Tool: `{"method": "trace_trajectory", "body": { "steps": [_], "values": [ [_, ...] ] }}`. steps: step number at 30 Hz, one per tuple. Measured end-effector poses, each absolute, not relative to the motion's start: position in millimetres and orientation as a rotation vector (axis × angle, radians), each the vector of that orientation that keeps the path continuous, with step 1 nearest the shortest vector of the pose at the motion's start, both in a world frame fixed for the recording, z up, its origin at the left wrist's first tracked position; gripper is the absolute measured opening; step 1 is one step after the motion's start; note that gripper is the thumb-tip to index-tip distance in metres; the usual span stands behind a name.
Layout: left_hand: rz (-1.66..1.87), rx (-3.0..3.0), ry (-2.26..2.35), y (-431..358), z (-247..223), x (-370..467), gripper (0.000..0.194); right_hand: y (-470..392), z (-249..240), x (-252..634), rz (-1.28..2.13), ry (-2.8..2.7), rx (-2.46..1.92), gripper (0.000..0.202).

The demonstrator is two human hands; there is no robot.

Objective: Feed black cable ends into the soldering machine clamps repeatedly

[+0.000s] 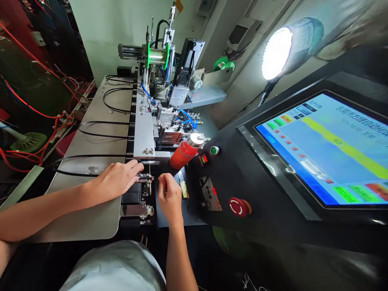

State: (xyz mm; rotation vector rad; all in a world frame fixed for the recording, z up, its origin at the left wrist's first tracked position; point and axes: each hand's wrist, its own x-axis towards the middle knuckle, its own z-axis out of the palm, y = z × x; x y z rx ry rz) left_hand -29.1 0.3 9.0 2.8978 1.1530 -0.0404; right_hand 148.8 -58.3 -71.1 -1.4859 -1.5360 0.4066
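My left hand (117, 178) reaches across the metal plate, its fingers bent together over the end of a black cable (91, 174) at a small metal clamp (147, 179). The fingertips partly hide the cable end. My right hand (170, 194) is just right of the clamp, fingers curled in, with thumb and forefinger close together. What they hold, if anything, is too small to make out. A yellowish strip (183, 188) lies just beyond the right hand.
Several looped black cables (117, 100) lie along the steel plate (91, 145). A red bottle (184, 152) stands beside machinery carrying a green wire spool (157, 56). Rightward are a red emergency button (239, 207), a lit touchscreen (333, 153) and a bright lamp (276, 53).
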Motion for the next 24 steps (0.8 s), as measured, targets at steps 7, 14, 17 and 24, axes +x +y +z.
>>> {"method": "trace_trajectory", "body": {
  "steps": [7,14,17,24],
  "values": [
    [-0.294,2.885,1.198,0,18,-27,0.014,-60,-61,147,0.141,-1.908,-1.554,0.030],
    [-0.250,2.960,1.177,-2,18,-25,0.013,-68,-58,155,0.008,-1.610,-1.564,0.024],
    [-0.212,2.976,1.154,-1,17,-26,0.012,-83,-47,166,-0.086,-1.454,-1.570,0.019],
    [-0.161,2.968,1.133,-3,10,-25,0.014,-106,-34,175,-0.133,-1.362,-1.627,0.016]
  ]
}}
